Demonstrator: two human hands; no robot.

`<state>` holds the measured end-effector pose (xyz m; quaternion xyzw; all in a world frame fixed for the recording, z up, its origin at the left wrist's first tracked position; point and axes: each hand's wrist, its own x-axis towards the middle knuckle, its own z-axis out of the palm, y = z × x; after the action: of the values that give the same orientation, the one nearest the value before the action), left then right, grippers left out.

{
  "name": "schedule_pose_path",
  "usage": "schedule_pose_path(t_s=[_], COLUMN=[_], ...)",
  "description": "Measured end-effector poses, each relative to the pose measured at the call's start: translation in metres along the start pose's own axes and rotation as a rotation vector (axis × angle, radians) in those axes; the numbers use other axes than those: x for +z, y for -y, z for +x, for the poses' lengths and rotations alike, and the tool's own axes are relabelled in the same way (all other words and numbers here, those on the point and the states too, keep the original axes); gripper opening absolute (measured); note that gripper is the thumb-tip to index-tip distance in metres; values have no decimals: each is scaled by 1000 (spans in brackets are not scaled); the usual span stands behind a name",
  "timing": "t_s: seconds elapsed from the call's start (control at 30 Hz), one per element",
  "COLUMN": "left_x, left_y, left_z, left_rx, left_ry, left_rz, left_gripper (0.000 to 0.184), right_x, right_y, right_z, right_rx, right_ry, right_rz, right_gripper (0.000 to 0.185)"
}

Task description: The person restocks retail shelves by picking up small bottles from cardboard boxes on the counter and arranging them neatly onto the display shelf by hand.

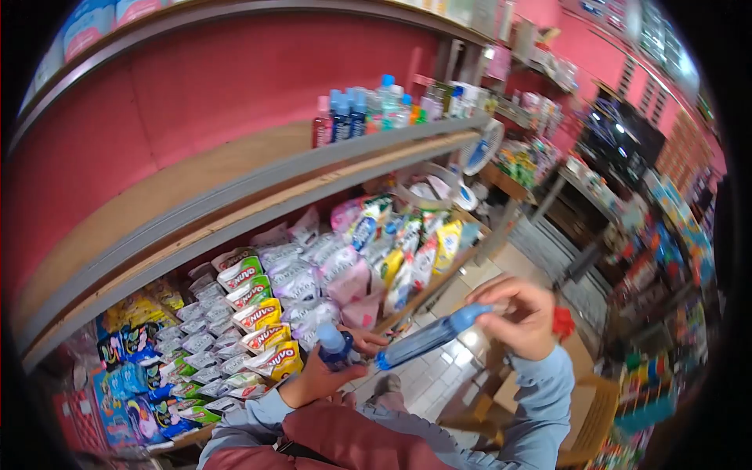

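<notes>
My left hand (321, 377) is wrapped round a dark blue bottle (334, 348) with a light blue cap, low in front of the packet shelf. To its right, my right hand (521, 313) grips a long, clear-blue bottle (427, 338) near its light blue end. That bottle is tilted, its bright blue lower end close to the fingers of my left hand. Whether the two touch is unclear. Behind my left hand lie rows of NUVO packets (261, 315).
An upper shelf (258, 174) bears several bottles (356, 113). Bagged goods (423, 251) fill the lower shelf's right part. A wooden chair (591, 419) and cardboard stand at the lower right. Tiled floor (439, 380) shows beneath my hands. A white fan (482, 147) is by the shelf's end.
</notes>
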<state>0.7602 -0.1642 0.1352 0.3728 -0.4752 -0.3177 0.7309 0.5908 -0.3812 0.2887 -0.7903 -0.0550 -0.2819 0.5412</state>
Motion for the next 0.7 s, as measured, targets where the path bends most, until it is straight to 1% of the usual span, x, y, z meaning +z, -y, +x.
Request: schedule_pose_path(t_s=[0.03,0.07,0.13,0.17,0.2,0.27,0.3,0.37,0.4,0.47,0.57,0.6,0.67,0.7], left_x=[-8,-16,-31,-33,-36,-41,-40,-40,-41,-43,-40,-40,-38,-37], left_y=[6,11,19,17,20,22,19,15,16,20,24,24,24,26], left_z=[8,12,22,30,43,73,89,119,132,152,170,174,181,182], left_rx=[74,66,76,38,88,174,191,260,292,326,333,343,364,381], left_ry=[-71,-135,-262,-355,-395,-464,-535,-597,-628,-656,-712,-731,-764,-785], left_rz=[25,-23,-115,10,-5,-36,16,80,110,141,181,193,218,239], left_gripper=[42,44,49,63,66,70,75,72,71,75,79,79,80,81], right_x=[-13,-26,-55,-68,-75,-90,-92,-88,-82,-66,-32,-22,-1,9], right_y=[-5,-7,-17,-23,-27,-37,-39,-42,-46,-55,-71,-76,-88,-93], right_z=[28,58,118,150,182,248,279,337,367,411,466,479,505,511], right_rx=[-99,-185,-357,-449,-497,-598,-641,-710,-809,-759,-783,-767,-774,-733], right_ry=[2,-12,-59,-60,-69,-107,-86,-48,15,108,265,304,430,465], right_rz=[-21,-78,-85,-81,-2,-1,4,11,51,145,87,-1,-59,-82], right_gripper=[22,22,22,22,21,21,22,24,23,23,20,18,18,19])
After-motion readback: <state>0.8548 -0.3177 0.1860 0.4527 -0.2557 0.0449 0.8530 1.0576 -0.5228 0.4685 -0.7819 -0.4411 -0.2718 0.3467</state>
